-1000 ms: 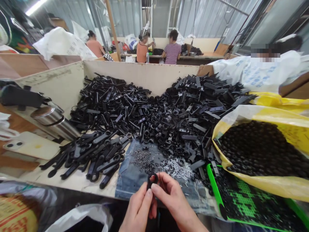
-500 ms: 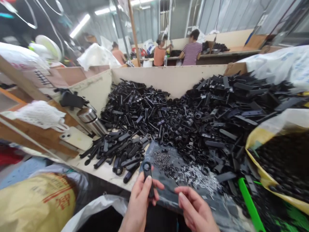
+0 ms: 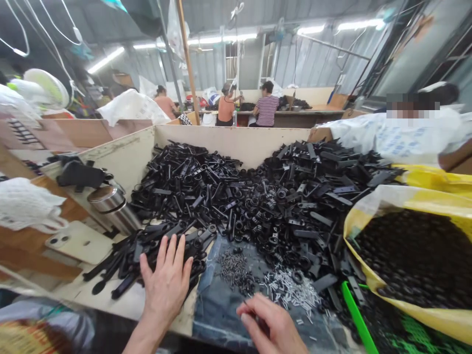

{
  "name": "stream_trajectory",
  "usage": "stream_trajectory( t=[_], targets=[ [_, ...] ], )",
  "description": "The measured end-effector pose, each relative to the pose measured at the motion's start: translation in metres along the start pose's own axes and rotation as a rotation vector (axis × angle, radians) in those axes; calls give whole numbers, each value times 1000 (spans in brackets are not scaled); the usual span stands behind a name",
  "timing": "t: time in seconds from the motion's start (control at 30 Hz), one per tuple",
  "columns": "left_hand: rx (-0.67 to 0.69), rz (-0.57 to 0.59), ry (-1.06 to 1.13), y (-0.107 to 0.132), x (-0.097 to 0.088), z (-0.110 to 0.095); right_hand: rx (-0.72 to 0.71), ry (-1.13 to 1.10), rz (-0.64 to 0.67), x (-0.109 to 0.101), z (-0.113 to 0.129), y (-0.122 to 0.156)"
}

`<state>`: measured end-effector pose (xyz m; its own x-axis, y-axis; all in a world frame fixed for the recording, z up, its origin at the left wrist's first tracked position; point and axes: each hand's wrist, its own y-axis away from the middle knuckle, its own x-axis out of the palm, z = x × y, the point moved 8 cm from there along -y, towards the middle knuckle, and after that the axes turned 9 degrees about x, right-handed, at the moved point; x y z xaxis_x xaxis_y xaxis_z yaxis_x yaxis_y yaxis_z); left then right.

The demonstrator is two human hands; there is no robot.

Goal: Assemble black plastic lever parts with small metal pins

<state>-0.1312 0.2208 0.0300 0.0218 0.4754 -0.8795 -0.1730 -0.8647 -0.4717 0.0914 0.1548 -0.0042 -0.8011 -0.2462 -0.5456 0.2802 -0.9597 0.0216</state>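
My left hand lies palm down with fingers spread over a heap of black ring-ended handles, touching the near ones. Its palm side is hidden. My right hand is closed, its thumb and fingers curled together above the dark blue cloth. Whatever it may hold is hidden by the fingers. Just beyond it on the cloth lie a pile of small dark screws and a pile of silver pins.
Large mounds of black plastic parts fill the bench behind. A steel flask and a phone are on the left. At right stand a yellow sack of small black pieces and a green basket. Other people work farther off.
My left hand has let go of the black ring-ended handle and moved left onto the heap, its fingers now spread. My right hand has shifted slightly left and down. The view has tilted up.
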Motion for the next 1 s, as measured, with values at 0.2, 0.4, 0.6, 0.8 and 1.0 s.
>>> stream_trajectory(
  t=[0.2, 0.4, 0.6, 0.8, 1.0],
  targets=[
    [9, -97, 24, 3, -15, -2, 70, 479, -72, -43, 8, -81],
    [149, -144, 230, -13, -37, -36, 108, 608, -31, -29, -5, -127],
    [158, 197, 303, -76, -2, -82, 94, 543, -67, -42, -7, -103],
    [109, 251, 400, -97, 30, -101, 100, 283, -116, -57, -25, -46],
    [-181, 301, 758, -85, 31, -68, 12, 424, -42, -27, -33, -18]
  ],
)
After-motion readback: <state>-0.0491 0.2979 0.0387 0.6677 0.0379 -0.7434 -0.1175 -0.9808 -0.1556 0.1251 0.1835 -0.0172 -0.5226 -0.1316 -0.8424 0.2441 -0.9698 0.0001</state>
